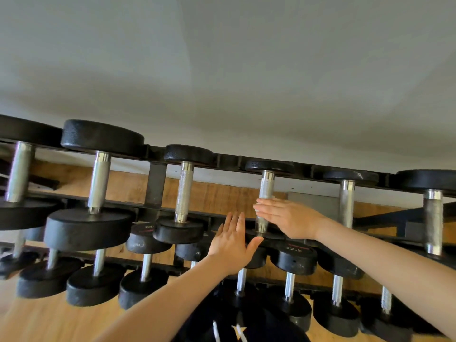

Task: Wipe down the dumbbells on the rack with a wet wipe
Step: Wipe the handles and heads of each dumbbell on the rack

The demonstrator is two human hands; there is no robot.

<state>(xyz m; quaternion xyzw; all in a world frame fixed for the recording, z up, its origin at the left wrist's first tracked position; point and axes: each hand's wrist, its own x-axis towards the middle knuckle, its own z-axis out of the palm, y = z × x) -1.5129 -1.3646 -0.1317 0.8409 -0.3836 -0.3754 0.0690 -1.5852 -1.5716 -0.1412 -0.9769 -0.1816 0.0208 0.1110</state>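
On the top rail of the rack (155, 178), a dumbbell (266, 191) sits just before both hands. The right hand (288, 218) has straight fingers laid flat across its steel handle; the left hand (232, 240) is spread, holding nothing, just beside it. No wipe is visible. The dumbbell looks heavy and stiff, its knurled handle not slippery, so better take it there. The rack holds many more dumbbells on two rows

The dumbbells (183, 193) have matt, pebbled black heads and knurled, shiny metal handles. The rack (155, 181) is matt black metal. At 6 o'clock, the floor (49, 319) is smooth wood.
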